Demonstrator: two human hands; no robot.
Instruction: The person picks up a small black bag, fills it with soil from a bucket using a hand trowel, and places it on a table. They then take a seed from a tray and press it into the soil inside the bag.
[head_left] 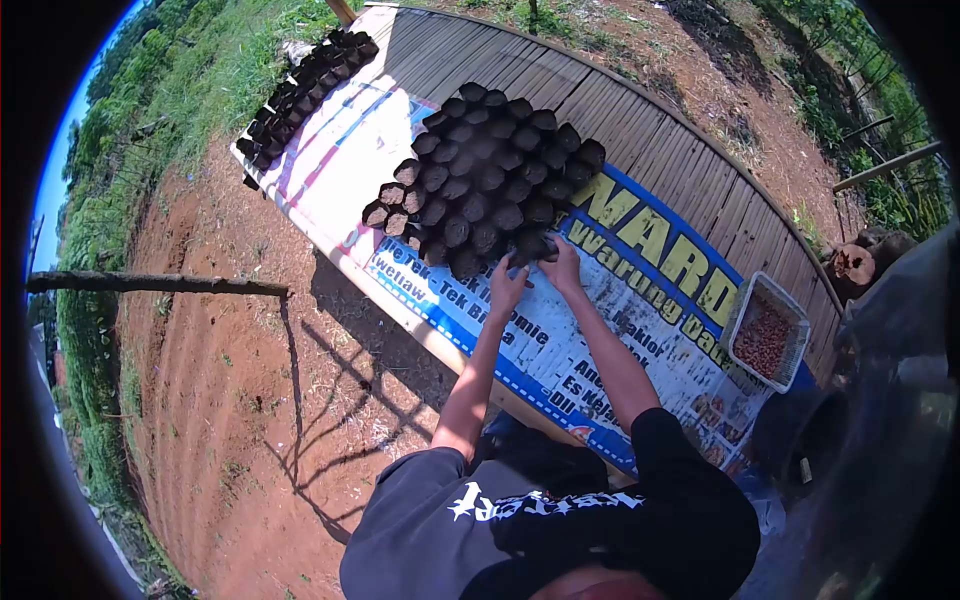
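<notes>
Both of my hands are at the near edge of a packed group of soil-filled black planting bags [480,170] on the table. My left hand [508,287] grips the near-left side of one black planting bag [530,250], its fingers curled against it. On the bag's right side my right hand [562,264] is closed too, thumb and fingers on the rim. Shadow hides the inside of this bag, and I cannot make out how full it is. Neighbouring bags stand upright and touch one another.
A printed banner [620,290] covers part of the slatted table [690,150]. Rows of black bags [305,95] stand at the far left end. A white plastic basket [770,332] of small reddish pieces sits on the right. Cut logs [855,262] lie beyond the table.
</notes>
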